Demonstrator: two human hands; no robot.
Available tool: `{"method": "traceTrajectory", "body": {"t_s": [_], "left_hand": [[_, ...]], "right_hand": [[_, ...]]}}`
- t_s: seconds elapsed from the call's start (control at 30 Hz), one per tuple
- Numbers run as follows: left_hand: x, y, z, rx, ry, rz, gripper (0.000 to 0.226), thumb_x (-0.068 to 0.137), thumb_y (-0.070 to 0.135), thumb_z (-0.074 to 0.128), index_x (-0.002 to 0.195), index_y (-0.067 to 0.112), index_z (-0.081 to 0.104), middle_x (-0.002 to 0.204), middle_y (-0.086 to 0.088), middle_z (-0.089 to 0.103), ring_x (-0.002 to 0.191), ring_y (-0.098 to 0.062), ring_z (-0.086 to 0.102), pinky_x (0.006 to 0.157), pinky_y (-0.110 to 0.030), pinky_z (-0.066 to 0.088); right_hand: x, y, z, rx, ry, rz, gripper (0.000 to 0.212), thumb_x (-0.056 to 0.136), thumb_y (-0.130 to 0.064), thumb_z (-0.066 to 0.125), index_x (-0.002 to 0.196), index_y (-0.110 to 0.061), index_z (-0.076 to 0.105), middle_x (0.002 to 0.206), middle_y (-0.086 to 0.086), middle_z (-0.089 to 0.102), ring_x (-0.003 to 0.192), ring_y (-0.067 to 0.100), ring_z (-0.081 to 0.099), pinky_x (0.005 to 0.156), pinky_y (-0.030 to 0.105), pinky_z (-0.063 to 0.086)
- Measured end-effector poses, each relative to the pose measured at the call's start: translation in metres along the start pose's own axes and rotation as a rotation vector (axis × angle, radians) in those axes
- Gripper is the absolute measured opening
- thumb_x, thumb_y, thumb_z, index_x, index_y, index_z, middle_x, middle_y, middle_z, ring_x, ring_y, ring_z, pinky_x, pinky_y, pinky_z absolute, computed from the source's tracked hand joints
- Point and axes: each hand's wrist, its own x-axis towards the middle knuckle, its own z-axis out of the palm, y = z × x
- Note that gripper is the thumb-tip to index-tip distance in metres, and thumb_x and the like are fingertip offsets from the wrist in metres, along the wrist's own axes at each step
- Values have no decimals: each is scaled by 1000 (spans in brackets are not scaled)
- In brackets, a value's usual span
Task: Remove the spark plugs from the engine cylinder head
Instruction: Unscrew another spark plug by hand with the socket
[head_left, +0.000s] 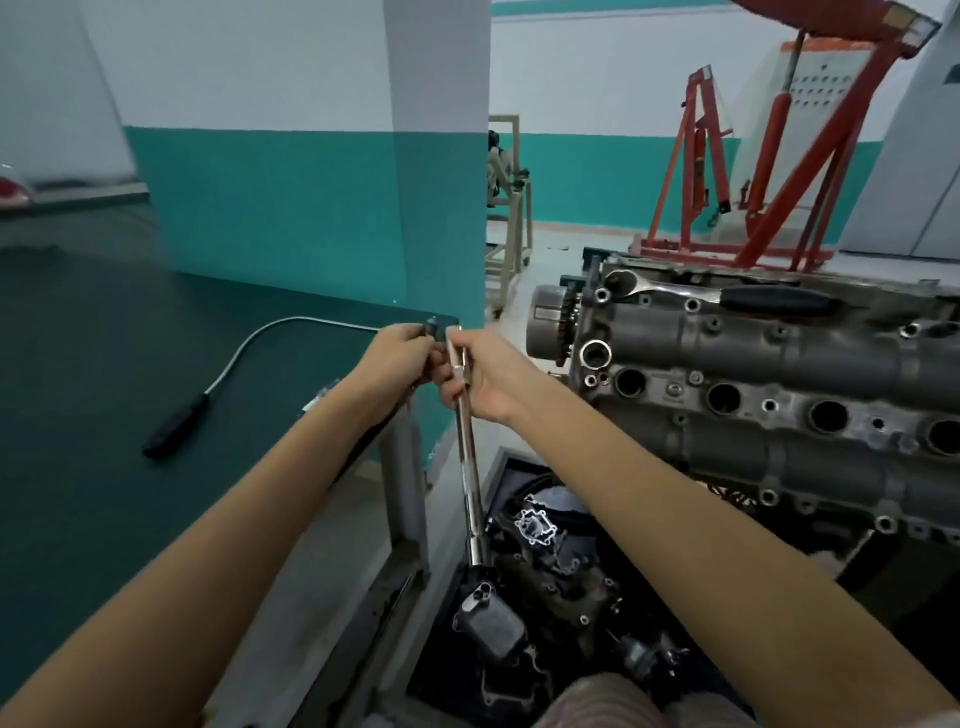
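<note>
Both forearms reached in from six o'clock. At centre, the right hand (483, 376) gripped a long extension bar (469, 467) near its top, and the left hand (402, 358) pinched a small dark piece (431, 330), perhaps a plug or socket, at its tip. Well apart at three o'clock sat the cylinder head (779, 395), a ratchet (727, 293) resting on top. A loose pinch could have dropped the piece into the parts bin (545, 571) at six.
</note>
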Motion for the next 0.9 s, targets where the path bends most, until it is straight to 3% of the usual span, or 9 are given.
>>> {"method": "traceTrajectory", "body": {"t_s": [0.07, 0.1, 0.17, 0.2, 0.27, 0.43, 0.7, 0.8, 0.9], "left_hand": [[13, -13, -26, 179, 43, 35, 27, 90, -7, 41, 71, 7, 54, 39, 11, 52, 41, -1, 48, 45, -14, 39], [21, -20, -37, 262, 81, 48, 23, 89, -6, 46, 74, 8, 57, 47, 12, 60, 49, -2, 55, 53, -15, 45], [38, -37, -59, 411, 201, 36, 11, 86, 1, 57, 95, 3, 64, 86, 0, 72, 84, -20, 65, 82, -29, 50], [46, -46, -68, 502, 260, 6, 22, 85, 5, 60, 106, 1, 63, 103, -9, 69, 98, -26, 62, 90, -32, 46], [58, -62, -85, 653, 302, -27, 30, 86, 10, 58, 115, 2, 61, 114, -15, 64, 109, -29, 57, 91, -31, 41], [79, -92, -126, 771, 316, -114, 29, 86, 13, 55, 113, 7, 63, 115, -13, 64, 108, -30, 57, 86, -33, 43], [73, -109, -134, 682, 193, -145, 26, 89, 15, 56, 112, 7, 65, 112, -12, 66, 105, -26, 59, 90, -29, 43], [65, -105, -133, 708, 209, -154, 39, 91, 17, 53, 127, 3, 55, 126, -14, 58, 117, -28, 52, 96, -31, 38], [55, -91, -130, 736, 281, -97, 40, 91, 16, 50, 129, 5, 52, 125, -13, 58, 115, -27, 52, 92, -29, 38]], "right_hand": [[28, 12, 13, 10, 20, 24, 35, 99, -21, 34, 68, -9, 46, 59, 1, 43, 32, 5, 38, 31, 9, 21], [43, 19, 19, 13, 41, 34, 33, 98, -20, 35, 69, -9, 46, 61, 1, 44, 32, 5, 39, 31, 8, 22], [69, 34, 31, 10, 90, 47, 25, 98, -18, 37, 76, -9, 45, 63, 4, 47, 30, 6, 43, 33, 7, 26], [81, 41, 36, 11, 113, 56, 20, 98, -17, 39, 80, -9, 45, 63, 5, 50, 29, 7, 44, 34, 7, 28], [101, 53, 44, 14, 141, 76, 17, 97, -17, 43, 83, -8, 42, 65, 9, 54, 29, 9, 48, 36, 9, 31], [136, 81, 59, 40, 205, 137, 23, 97, -17, 47, 77, -7, 42, 85, 18, 61, 34, 15, 52, 34, 15, 40], [145, 100, 83, 8, 190, 146, 22, 96, -18, 48, 78, -7, 50, 72, 12, 57, 60, 21, 58, 57, 38, 51], [139, 101, 82, 16, 186, 135, 21, 96, -19, 49, 79, -7, 51, 72, 12, 59, 61, 21, 59, 60, 37, 52], [127, 96, 77, 38, 178, 115, 23, 97, -21, 46, 78, -9, 50, 70, 13, 59, 50, 19, 58, 49, 30, 54]]}}
